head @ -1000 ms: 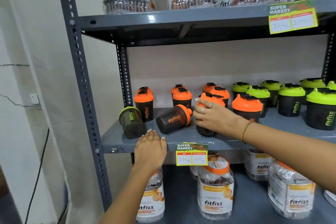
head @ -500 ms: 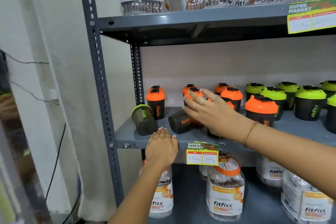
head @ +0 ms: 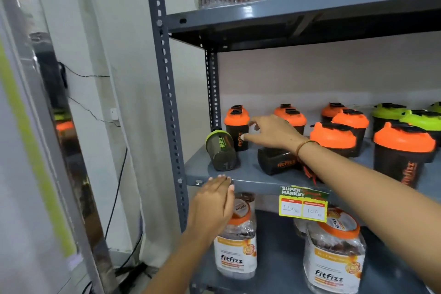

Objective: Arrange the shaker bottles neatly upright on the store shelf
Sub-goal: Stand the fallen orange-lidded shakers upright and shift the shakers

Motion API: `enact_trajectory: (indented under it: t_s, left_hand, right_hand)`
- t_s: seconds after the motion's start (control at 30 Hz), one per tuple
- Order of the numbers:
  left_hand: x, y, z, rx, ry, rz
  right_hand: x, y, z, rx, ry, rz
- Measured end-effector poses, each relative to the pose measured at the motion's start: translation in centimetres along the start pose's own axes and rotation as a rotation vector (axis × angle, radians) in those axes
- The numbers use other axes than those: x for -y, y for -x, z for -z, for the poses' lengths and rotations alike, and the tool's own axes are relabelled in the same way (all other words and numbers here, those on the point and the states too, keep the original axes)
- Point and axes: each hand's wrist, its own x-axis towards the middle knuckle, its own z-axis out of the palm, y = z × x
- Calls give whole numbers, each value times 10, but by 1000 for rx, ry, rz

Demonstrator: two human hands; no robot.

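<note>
Two shaker bottles lie on their sides on the grey middle shelf (head: 248, 178): a green-lidded one (head: 220, 151) at the far left, and a dark one with orange lettering (head: 278, 161) partly hidden under my right wrist. My right hand (head: 270, 135) reaches left over the dark one, fingers apart, its fingertips at an upright orange-lidded shaker (head: 237, 127). My left hand (head: 213, 203) rests flat against the shelf's front edge, holding nothing. More orange-lidded shakers (head: 334, 136) and green-lidded shakers (head: 387, 116) stand upright to the right.
A yellow price tag (head: 303, 204) hangs from the shelf's front edge. Large Fitfizz jars (head: 236, 238) stand on the shelf below and on the one above. The perforated grey upright (head: 168, 102) bounds the shelf on the left, with a white wall and cables beyond.
My right hand has left the upright shaker, passed over the lying dark one and reached left to the orange-lidded shaker near the corner. The view has swung left and closer.
</note>
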Motion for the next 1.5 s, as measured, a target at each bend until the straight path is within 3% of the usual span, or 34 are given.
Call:
enact_trajectory:
  t_s: [0.17,0.33,0.57,0.7,1.0,1.2,1.5]
  left_hand:
    - [18,-24,7,210,-158,197]
    - [26,-51,3,386,-135,217]
    - [29,-51,-4,406,-134,236]
    - [29,-50,-5,401,-124,243]
    - [28,-51,-8,394,-149,239]
    - [-18,-70,-19,470,-83,145]
    - [-42,-87,-40,479,-54,132]
  right_hand:
    - [18,-33,-23,37,-54,-47]
    - [39,-63,-40,203,-84,-129]
    - [56,-68,-68,318,-148,-294]
    - [54,-68,-72,314,-236,-273]
    - [40,-32,-23,50,-302,-171]
    - [15,12,24,-139,-467,-145]
    - [-77,91,118,-622,-473,-306]
